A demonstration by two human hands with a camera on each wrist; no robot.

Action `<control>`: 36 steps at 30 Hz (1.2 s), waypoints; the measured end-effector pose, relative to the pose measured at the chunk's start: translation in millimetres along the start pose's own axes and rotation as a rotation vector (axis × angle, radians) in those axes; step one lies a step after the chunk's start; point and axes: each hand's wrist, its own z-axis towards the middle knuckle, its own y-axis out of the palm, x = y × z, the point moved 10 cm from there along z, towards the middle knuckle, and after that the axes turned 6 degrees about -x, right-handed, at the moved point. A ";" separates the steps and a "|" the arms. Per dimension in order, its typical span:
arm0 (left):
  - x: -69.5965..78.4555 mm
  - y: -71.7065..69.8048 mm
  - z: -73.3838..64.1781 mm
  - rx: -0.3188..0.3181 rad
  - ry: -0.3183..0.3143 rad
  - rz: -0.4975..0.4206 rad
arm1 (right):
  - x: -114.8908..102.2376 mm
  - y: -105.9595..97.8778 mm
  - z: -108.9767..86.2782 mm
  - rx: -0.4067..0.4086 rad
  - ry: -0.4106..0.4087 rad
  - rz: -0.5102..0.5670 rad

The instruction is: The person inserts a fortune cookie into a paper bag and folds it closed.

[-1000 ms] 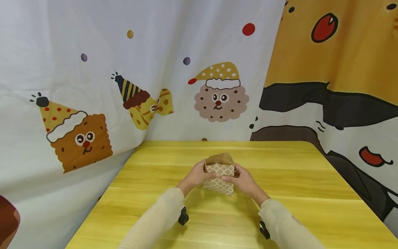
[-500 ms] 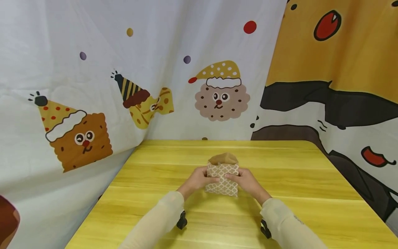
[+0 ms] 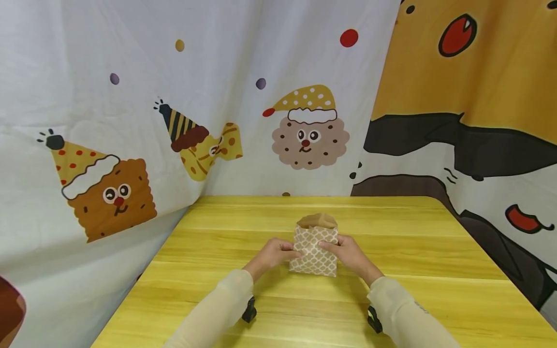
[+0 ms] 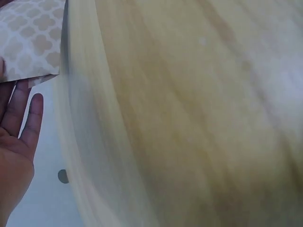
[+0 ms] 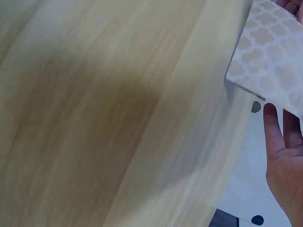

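Observation:
A small brown paper bag with a white lattice pattern is held above the table, its plain brown top edge standing up at the far side. My left hand pinches its left edge, thumb on the patterned front. On the opposite edge my right hand grips it, thumb across the front and fingers behind. In the left wrist view, the bag lies over the fingertips of my left hand. The right wrist view has the bag above my right hand. Its inside cannot be seen.
A yellow wood-grain table spreads under both hands. Behind it hangs a white curtain with cartoon snacks, and an orange and black printed cloth is at the right. Both wrists carry a small black device.
The bag has shifted slightly right, with more of its patterned front showing. My left hand has drawn back toward its left edge, while my right hand keeps its grip.

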 end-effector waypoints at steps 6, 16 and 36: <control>12.8 -2.7 1.5 -0.020 0.026 -0.032 | 2.7 -2.6 2.4 0.001 0.019 -0.001; 49.0 -18.0 10.1 0.063 0.123 -0.131 | -17.8 -15.4 4.2 0.069 -0.052 -0.019; 37.4 -21.4 6.4 0.173 0.135 -0.254 | -32.9 -15.8 3.5 0.048 -0.127 0.068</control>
